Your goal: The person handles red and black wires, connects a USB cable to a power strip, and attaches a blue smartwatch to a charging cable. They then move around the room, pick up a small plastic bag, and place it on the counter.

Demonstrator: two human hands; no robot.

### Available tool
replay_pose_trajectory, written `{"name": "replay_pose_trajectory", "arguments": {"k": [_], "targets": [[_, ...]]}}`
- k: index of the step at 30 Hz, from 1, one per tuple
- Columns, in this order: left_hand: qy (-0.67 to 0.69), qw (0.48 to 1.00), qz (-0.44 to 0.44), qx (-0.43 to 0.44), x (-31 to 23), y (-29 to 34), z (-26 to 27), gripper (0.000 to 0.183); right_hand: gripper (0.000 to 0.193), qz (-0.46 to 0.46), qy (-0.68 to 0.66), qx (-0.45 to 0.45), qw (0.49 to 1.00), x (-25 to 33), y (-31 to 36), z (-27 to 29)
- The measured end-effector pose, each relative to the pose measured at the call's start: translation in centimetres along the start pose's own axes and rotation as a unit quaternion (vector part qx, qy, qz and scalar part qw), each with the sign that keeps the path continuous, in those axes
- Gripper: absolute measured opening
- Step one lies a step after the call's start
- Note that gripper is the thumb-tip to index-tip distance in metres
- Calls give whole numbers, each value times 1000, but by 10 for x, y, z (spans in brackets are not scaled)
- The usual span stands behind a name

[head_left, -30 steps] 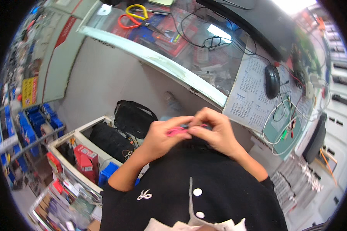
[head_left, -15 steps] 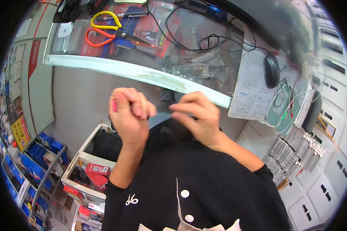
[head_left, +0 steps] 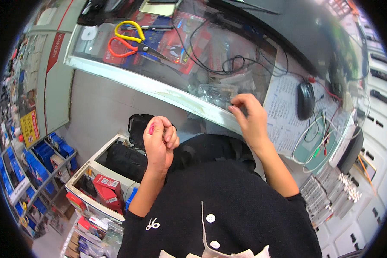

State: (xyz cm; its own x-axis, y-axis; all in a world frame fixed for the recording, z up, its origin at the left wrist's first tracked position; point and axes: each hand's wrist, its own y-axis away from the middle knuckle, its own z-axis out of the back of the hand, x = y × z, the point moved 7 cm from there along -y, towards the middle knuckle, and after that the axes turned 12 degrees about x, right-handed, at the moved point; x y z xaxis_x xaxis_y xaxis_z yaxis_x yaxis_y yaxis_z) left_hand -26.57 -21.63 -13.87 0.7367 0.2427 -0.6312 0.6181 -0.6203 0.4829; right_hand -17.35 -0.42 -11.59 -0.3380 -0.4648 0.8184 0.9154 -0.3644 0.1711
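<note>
My left hand (head_left: 160, 139) is curled closed in front of my body, below the counter edge. A bit of something small and pink (head_left: 152, 128) shows between its thumb and fingers; the rest is hidden in the grip. My right hand (head_left: 253, 122) is raised at the counter's front edge (head_left: 159, 88), thumb and fingertips drawn together. Whatever it may pinch is too small to make out. Closest to those fingertips are crumpled clear plastic bags (head_left: 217, 93) at the glass counter. Scissors (head_left: 139, 46) with one yellow and one red-orange handle lie farther left on the counter.
A pen (head_left: 152, 28) lies behind the scissors. Black cable (head_left: 232, 64) loops across the glass. On the right are a black mouse (head_left: 305, 99), printed sheets (head_left: 281, 112) and a monitor (head_left: 284, 26). An open drawer (head_left: 79, 172) holding red boxes (head_left: 107, 189) juts out at left.
My right hand has moved right, away from the left hand, to the counter's edge. My left hand stays closed and is slightly lower and farther right in view. The view has shifted.
</note>
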Motion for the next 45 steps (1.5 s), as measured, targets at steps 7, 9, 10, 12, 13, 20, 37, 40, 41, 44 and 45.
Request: {"name": "replay_pose_trajectory", "arguments": {"k": [7, 9, 10, 12, 13, 20, 37, 40, 41, 44, 45], "targets": [[208, 977, -50, 3, -8, 15, 10, 38, 18, -104, -658, 224, 711, 41, -20, -51], [255, 963, -88, 5, -19, 19, 19, 40, 32, -157, -693, 291, 641, 67, -27, -83], [299, 946, -118, 31, -29, 19, 25, 39, 35, -150, -742, 296, 583, 84, -34, -94], [316, 934, -166, 19, -50, 19, 51, 25, 45, -206, -768, 307, 523, 106, -48, -119], [312, 932, -183, 10, -60, 19, 69, 20, 50, -203, -787, 314, 490, 121, -58, -128], [312, 904, -284, -66, -156, 25, 221, 16, 55, -173, -762, 372, 501, 219, -138, -222], [241, 919, -280, -138, -438, 17, 490, 20, 33, -252, -521, 432, 692, 395, -365, -550], [20, 894, -350, -278, -508, 32, 545, 14, 30, -188, -389, 535, 726, 452, -400, -639], [-97, 857, -366, -349, -534, 43, 560, 14, 31, -197, -341, 553, 735, 470, -408, -672], [-422, 667, -359, -498, -604, 76, 593, 20, 36, -243, -280, 704, 605, 537, -395, -785], [-440, 643, -332, -531, -617, 82, 607, 21, 38, -276, -297, 753, 518, 561, -381, -817]]}}
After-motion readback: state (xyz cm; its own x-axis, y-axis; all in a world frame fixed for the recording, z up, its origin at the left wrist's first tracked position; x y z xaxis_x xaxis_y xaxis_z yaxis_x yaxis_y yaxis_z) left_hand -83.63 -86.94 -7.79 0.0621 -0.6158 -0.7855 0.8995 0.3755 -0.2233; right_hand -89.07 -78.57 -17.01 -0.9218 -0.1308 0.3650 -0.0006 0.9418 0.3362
